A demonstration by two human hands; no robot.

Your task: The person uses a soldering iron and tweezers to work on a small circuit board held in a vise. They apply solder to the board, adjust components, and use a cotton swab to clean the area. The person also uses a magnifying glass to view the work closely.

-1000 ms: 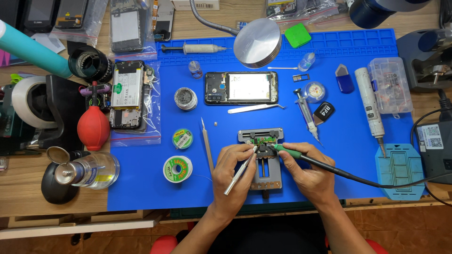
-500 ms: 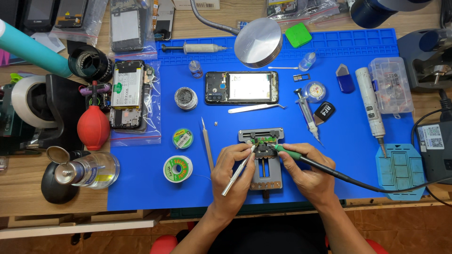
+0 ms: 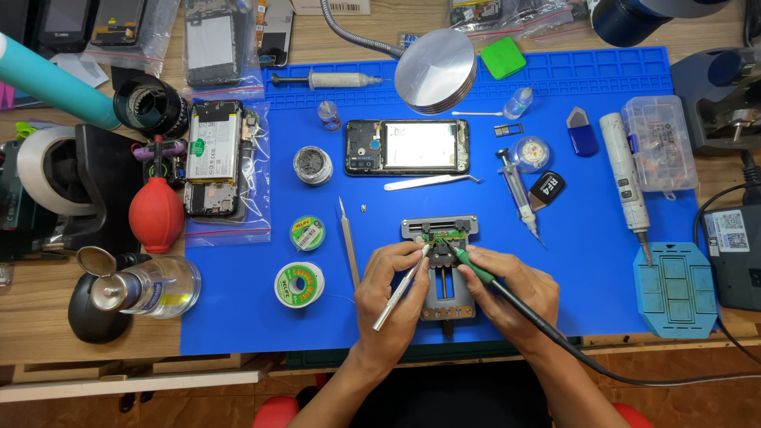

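Light was bright and even across the whole bench, mostly coming from above. The blue work mat (image 3: 238, 317) looked saturated with no harsh hotspots, just soft short shadows under the left hand (image 3: 392, 289) and right hand (image 3: 507, 289). The round metal lamp head (image 3: 436, 71) caught a mild sheen, and the plastic bags (image 3: 214, 170) glared a little. Focus was sharp in the centre, with slight wide-angle bending near the edges.

Blue mat (image 3: 238, 317) across the wooden surface (image 3: 47, 333), opened phone (image 3: 407, 147) near its middle, red dust blower (image 3: 156, 215) at left edge, two solder spools (image 3: 299, 284) beside, round lamp head (image 3: 436, 70) at top, perhaps an electric screwdriver (image 3: 624, 179) at right.
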